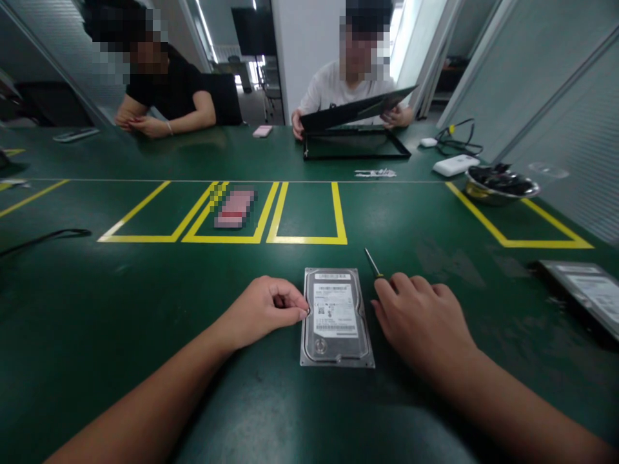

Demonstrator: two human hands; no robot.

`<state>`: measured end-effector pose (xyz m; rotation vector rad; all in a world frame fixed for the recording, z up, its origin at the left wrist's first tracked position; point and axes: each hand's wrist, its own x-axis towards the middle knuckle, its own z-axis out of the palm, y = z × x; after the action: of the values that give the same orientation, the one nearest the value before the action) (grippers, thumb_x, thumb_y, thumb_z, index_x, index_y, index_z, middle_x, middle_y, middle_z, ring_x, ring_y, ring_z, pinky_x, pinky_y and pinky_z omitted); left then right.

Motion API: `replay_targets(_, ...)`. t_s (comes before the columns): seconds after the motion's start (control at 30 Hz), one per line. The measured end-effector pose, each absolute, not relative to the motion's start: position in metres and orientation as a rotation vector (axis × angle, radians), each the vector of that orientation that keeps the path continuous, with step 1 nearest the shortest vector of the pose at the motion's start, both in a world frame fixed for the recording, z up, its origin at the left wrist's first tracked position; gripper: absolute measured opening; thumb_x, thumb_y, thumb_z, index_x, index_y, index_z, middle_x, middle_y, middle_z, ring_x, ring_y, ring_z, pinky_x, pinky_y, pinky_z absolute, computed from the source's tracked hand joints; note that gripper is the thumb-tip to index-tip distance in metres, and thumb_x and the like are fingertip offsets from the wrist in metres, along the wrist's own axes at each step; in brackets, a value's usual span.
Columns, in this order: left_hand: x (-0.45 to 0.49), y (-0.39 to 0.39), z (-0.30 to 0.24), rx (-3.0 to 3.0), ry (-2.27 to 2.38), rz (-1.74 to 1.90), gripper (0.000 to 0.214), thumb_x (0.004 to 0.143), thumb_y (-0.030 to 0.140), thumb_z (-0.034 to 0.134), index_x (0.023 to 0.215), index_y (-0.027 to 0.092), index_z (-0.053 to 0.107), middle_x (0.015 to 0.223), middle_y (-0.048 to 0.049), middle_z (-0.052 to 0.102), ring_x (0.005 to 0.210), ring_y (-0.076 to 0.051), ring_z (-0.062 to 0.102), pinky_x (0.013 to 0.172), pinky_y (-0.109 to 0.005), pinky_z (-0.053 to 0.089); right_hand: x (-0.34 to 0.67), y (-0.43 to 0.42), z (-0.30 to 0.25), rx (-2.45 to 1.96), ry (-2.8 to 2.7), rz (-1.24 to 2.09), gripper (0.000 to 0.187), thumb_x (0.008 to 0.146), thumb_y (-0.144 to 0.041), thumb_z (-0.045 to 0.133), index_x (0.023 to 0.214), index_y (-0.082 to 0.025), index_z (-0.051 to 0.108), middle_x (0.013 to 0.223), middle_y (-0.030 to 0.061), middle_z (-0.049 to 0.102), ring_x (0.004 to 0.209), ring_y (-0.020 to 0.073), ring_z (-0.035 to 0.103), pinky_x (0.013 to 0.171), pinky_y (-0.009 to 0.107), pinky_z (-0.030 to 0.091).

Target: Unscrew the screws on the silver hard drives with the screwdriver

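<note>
A hard drive (336,316) lies flat on the green table, with its white label facing up. My left hand (264,312) is at its left edge, thumb and fingertips drawn together and touching the edge. Beside the drive on the right, my right hand (418,316) is closed around a screwdriver (372,263). The screwdriver's thin metal shaft points away from me and to the left; my fingers hide its handle. My right fingertips are a little apart from the drive.
Yellow tape frames (309,240) mark the green table (145,361). A second drive (587,296) lies far right, near a metal bowl (500,193) of dark parts. A pink phone (235,209) lies inside one frame. Across the table, one person (164,90) leans; another (326,90) holds a black panel (355,111).
</note>
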<state>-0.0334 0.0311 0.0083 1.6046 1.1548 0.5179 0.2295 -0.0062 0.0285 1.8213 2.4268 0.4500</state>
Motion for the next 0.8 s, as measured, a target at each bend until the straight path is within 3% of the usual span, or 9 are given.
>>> replay_targets(0.2, -0.035, 0.031, 0.004, 1.56, 1.137, 0.516, 0.014, 0.077, 0.025, 0.075, 0.086, 0.015, 0.077, 0.077, -0.0028, 0.073, 0.068, -0.012, 0.062, 0.063, -0.022, 0.046, 0.229, -0.001, 0.025, 1.861, 2.256, 0.195, 0.018, 0.096, -0.025, 0.048, 0.111, -0.021, 0.057, 0.097, 0.0094, 0.063, 0.083, 0.0274, 0.067, 0.052, 0.03, 0.043)
replay_targets(0.43, -0.038, 0.031, 0.002, 1.623, 1.108, 0.536, 0.014, 0.08, 0.027, 0.074, 0.088, 0.016, 0.078, 0.079, -0.0027, 0.074, 0.069, -0.012, 0.063, 0.063, -0.021, 0.046, 0.227, -0.003, 0.026, 1.867, 2.2, 0.095, 0.025, 0.097, -0.025, 0.043, 0.121, -0.021, 0.051, 0.093, 0.0074, 0.063, 0.08, 0.0287, 0.07, 0.05, 0.033, 0.047)
replay_targets(0.57, -0.038, 0.031, 0.002, 1.638, 1.077, 0.548, 0.013, 0.081, 0.026, 0.073, 0.088, 0.017, 0.079, 0.084, -0.0036, 0.074, 0.076, -0.013, 0.066, 0.069, -0.023, 0.049, 0.228, -0.003, 0.028, 1.876, 2.211, 0.127, 0.024, 0.096, -0.022, 0.043, 0.118, -0.021, 0.051, 0.093, 0.0072, 0.063, 0.08, 0.0273, 0.07, 0.048, 0.03, 0.042)
replay_targets(0.8, -0.035, 0.03, 0.005, 1.654, 1.147, 0.548, 0.014, 0.078, 0.027, 0.074, 0.086, 0.015, 0.076, 0.076, -0.002, 0.072, 0.067, -0.011, 0.06, 0.062, -0.022, 0.045, 0.232, 0.0, 0.038, 1.964, 2.244, 0.279, 0.017, 0.095, -0.024, 0.044, 0.108, -0.02, 0.054, 0.087, 0.0062, 0.062, 0.077, 0.0261, 0.069, 0.046, 0.028, 0.028)
